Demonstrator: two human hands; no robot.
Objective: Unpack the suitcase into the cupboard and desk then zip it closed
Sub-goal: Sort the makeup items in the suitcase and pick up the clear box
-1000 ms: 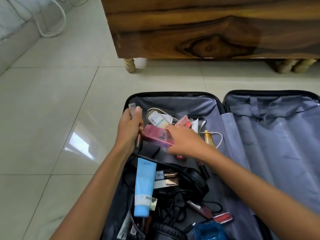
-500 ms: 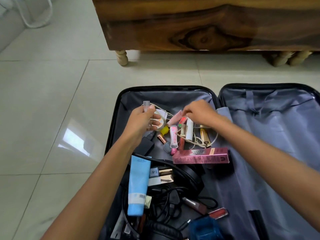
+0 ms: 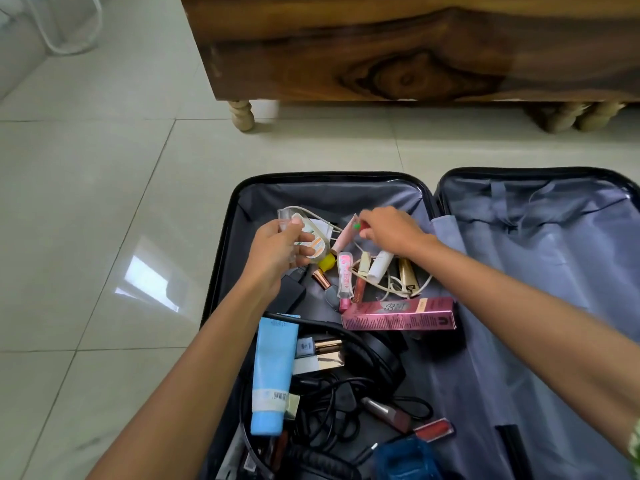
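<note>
Open suitcase (image 3: 332,188), grey fabric lining: left half holds glossy tubes, cables, pink box (image 3: 398,315). Left hand (image 3: 277,251) grips small clear items; right hand (image 3: 391,230) pinches, seemingly, a red-green stick.

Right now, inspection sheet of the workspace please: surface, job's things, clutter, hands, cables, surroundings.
Surface: glossy pale tiled floor; open suitcase lies flat on it.
Job's things: left half of the suitcase holds a pink carton, blue tube, black headphones and small cosmetics; right half shows only grey lining.
Clutter: lip gloss tubes and a blue container near the bottom edge.
Hands: left hand grips small clear items; right hand pinches a small red and green item.
Cables: white cord among the cosmetics; black cord tangled lower down.
Surroundings: wooden cabinet on turned legs beyond the suitcase.
</note>
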